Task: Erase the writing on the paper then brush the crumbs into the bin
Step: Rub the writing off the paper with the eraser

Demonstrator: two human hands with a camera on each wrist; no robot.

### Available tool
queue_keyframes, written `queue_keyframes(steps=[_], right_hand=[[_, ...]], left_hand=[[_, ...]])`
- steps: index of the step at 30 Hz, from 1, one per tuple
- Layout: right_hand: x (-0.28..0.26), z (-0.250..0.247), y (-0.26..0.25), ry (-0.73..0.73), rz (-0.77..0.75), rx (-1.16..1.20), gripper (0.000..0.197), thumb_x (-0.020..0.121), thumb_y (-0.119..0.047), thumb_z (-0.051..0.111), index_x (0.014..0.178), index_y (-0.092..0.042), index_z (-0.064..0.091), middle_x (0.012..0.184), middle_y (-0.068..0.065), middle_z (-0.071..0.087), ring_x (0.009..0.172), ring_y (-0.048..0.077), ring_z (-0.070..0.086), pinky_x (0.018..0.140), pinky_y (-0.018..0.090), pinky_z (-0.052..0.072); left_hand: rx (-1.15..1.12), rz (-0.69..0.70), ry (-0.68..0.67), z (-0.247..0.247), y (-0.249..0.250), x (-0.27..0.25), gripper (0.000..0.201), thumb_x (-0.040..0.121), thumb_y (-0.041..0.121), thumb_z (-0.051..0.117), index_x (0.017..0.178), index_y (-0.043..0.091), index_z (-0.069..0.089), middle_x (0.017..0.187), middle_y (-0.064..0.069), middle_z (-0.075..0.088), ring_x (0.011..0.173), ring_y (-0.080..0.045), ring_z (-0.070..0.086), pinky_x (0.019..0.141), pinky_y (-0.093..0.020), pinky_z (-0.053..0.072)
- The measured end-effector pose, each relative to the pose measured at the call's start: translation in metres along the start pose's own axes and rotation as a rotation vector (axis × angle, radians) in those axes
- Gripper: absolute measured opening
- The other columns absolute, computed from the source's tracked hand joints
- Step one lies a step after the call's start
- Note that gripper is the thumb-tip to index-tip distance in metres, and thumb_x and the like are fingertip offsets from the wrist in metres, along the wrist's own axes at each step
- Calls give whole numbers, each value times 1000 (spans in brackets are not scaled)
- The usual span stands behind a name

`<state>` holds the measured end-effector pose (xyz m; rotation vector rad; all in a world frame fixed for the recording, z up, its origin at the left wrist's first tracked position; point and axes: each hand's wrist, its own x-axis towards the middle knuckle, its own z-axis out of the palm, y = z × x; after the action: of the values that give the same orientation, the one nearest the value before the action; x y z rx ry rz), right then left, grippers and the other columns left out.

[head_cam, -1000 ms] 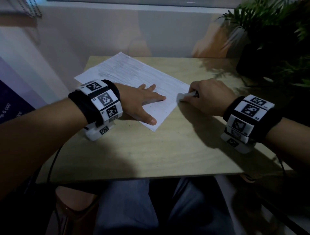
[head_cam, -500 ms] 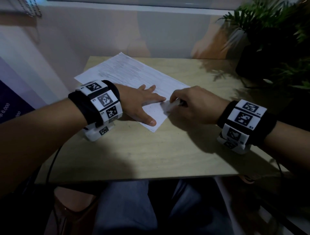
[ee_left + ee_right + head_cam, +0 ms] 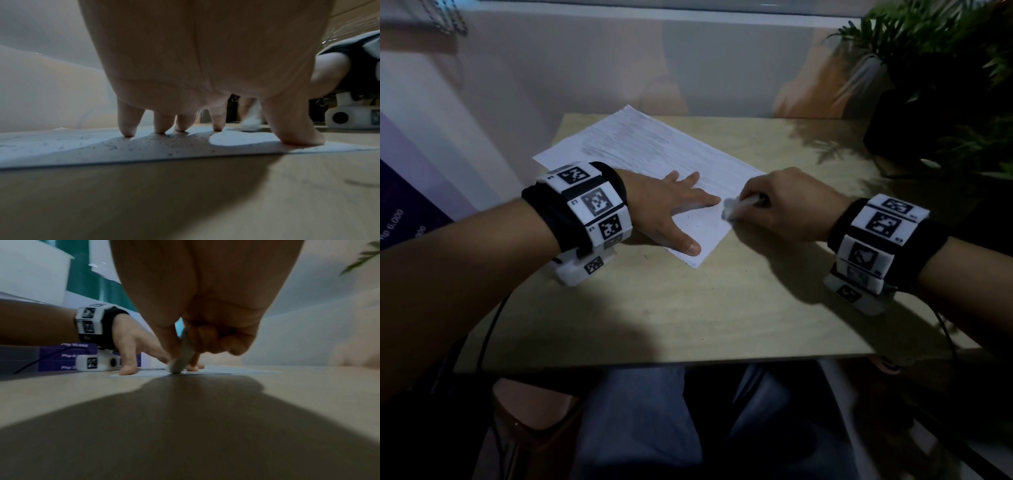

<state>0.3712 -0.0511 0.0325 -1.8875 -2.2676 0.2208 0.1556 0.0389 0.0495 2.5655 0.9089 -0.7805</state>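
Observation:
A white sheet of paper (image 3: 640, 154) with faint pencil lines lies slanted on the wooden table (image 3: 722, 301). My left hand (image 3: 671, 209) lies flat on its near end, fingers spread and pressing it down; the fingertips (image 3: 128, 129) stand on the sheet among dark eraser crumbs (image 3: 144, 144). My right hand (image 3: 787, 202) grips a white eraser (image 3: 734, 207) in curled fingers, its tip on the paper's right edge just past my left index finger. In the right wrist view the eraser (image 3: 182, 360) stands tilted with its end on the sheet. No bin is in view.
A potted plant (image 3: 941, 85) stands at the table's back right corner. A pale wall runs behind the table. Purple printed boxes (image 3: 68, 356) sit to the left. Cables hang from both wrist cameras. My legs show under the table's front edge.
My right hand with the eraser slid left onto the paper, then back right toward the paper's right edge. My left hand has stayed pressed on the sheet.

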Motion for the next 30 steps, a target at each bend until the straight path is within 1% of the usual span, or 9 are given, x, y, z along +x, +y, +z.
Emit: queue_keyframes(steps=[3, 8, 11, 14, 18, 23, 25, 28, 30], right_hand=[[5, 2, 5, 39, 75, -125, 34, 95, -52, 54, 92, -20, 65, 84, 5, 65, 80, 31, 59, 70, 39, 49], [-5, 5, -10, -88, -136, 71, 46, 89, -67, 54, 99, -25, 70, 87, -9, 69, 75, 12, 57, 71, 32, 47], [1, 2, -2, -28, -42, -22, 48, 91, -66, 52, 96, -22, 70, 86, -2, 68, 74, 21, 55, 68, 35, 46], [2, 5, -1, 45, -22, -156, 36, 96, -53, 51, 91, -21, 65, 84, 4, 67, 76, 29, 57, 65, 37, 44], [-8, 11, -18, -78, -158, -3, 46, 91, -67, 46, 100, -28, 69, 89, -10, 70, 78, 15, 62, 68, 33, 49], [2, 3, 4, 52, 61, -204, 32, 96, -50, 52, 89, -20, 63, 83, 5, 65, 80, 34, 60, 67, 38, 47], [0, 6, -1, 47, 5, -206, 30, 95, -48, 51, 89, -21, 62, 85, 5, 66, 81, 34, 60, 67, 38, 48], [-10, 10, -16, -41, -136, -85, 42, 92, -63, 47, 97, -26, 68, 88, -7, 70, 79, 21, 63, 69, 36, 51], [-9, 7, -14, -58, -118, -36, 53, 88, -73, 43, 98, -28, 70, 86, -9, 70, 75, 18, 61, 69, 35, 51]], left_hand=[[3, 6, 0, 1, -2, 2, 100, 85, 72, 58, 159, 49, -6, 167, 5, -27, 155, -25, -19, 126, -53, 1], [-8, 9, -3, 1, -4, 2, 100, 85, 72, 59, 158, 51, -6, 166, 6, -28, 155, -23, -21, 126, -54, 1], [-5, 5, -3, 1, -4, 4, 100, 85, 73, 58, 158, 51, -6, 166, 5, -28, 155, -24, -21, 126, -55, 1], [-5, 11, 2, 2, -4, 4, 101, 84, 73, 58, 158, 51, -6, 167, 5, -28, 155, -25, -20, 126, -54, 1], [-22, 17, 8, 1, -3, 3, 100, 84, 72, 60, 159, 51, -4, 167, 5, -27, 155, -24, -20, 126, -52, 0], [-4, 7, 5, 1, -2, 3, 100, 85, 71, 59, 158, 50, -5, 167, 6, -27, 155, -24, -20, 126, -53, 0], [-4, 10, 7, 1, -2, 2, 100, 85, 71, 59, 159, 50, -5, 167, 6, -26, 155, -24, -19, 126, -53, 1], [-20, 14, 10, 1, -2, 2, 100, 85, 71, 60, 159, 51, -4, 167, 6, -26, 155, -23, -20, 126, -53, 1], [-29, 4, 8, 1, -2, 2, 99, 85, 71, 60, 158, 51, -4, 167, 7, -26, 155, -23, -20, 126, -54, 1]])
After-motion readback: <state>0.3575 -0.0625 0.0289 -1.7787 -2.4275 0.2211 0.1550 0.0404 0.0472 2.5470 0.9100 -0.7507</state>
